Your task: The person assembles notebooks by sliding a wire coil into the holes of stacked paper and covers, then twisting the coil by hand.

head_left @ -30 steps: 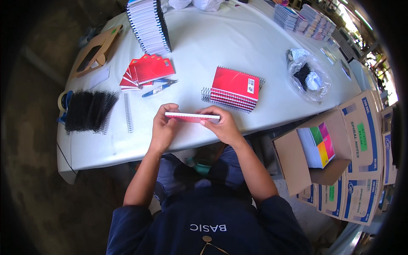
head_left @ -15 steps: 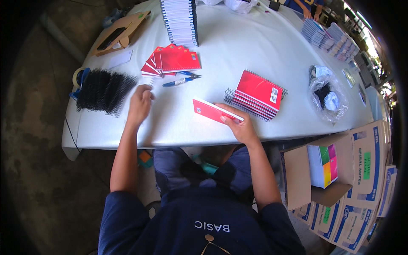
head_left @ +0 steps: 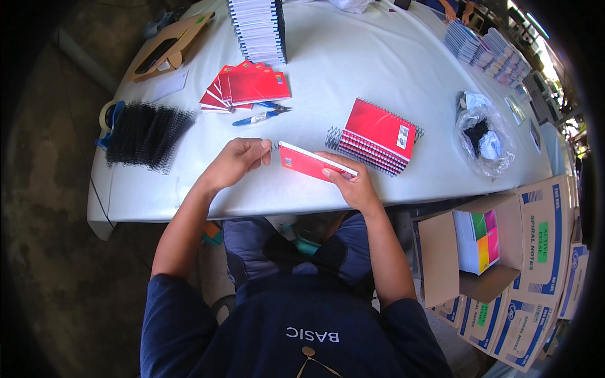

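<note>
Above the table's front edge my right hand [head_left: 354, 187] grips a red notebook [head_left: 307, 167], tilted, its edge with punched holes turned up. My left hand [head_left: 242, 162] is closed in a pinch at the notebook's left end. From its fingertips a short piece of dark wire coil [head_left: 275, 146] shows, touching or nearly touching the notebook's corner; the rest of it is hidden. A bundle of black wire coils [head_left: 145, 135] lies left of my left hand. Beyond are fanned red notebooks [head_left: 255, 87] and blue-handled pliers [head_left: 259, 116]. Right of my right hand sits a stack of coil-bound red notebooks [head_left: 380, 133].
A tall stack of bound books [head_left: 257, 28] stands at the back. Tape on a blue dispenser [head_left: 108, 120] and a cardboard piece with a phone [head_left: 157, 55] lie left. A plastic bag [head_left: 486, 142] is at right, with an open carton [head_left: 441, 258] below. Another person's hands [head_left: 457, 12] show far right.
My left hand has moved right, from near the fanned notebooks to the left end of the held notebook, bringing the wire coil. My right hand keeps its grip nearly in place.
</note>
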Available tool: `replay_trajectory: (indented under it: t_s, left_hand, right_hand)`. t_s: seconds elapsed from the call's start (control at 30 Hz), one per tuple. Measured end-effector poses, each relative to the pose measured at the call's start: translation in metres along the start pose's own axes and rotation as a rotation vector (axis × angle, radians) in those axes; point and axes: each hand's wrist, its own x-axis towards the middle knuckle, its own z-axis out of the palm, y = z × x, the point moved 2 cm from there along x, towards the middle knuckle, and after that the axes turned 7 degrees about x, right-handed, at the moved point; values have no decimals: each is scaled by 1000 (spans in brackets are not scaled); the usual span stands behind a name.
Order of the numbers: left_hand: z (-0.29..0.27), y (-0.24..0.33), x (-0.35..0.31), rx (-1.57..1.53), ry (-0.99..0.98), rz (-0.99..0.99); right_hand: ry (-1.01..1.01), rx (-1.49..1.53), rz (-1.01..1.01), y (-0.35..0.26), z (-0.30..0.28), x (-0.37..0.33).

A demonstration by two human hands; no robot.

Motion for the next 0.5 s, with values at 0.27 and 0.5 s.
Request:
replay_trajectory:
  t_s: [0.27, 0.5]
  left_hand:
    - [-8, 27, 4, 490, 244, 458]
    - [1, 45, -7, 1199, 244, 626]
  right_hand:
    - [-18, 46, 41, -2, 3, -2]
    - [21, -96, -53, -1, 20, -10]
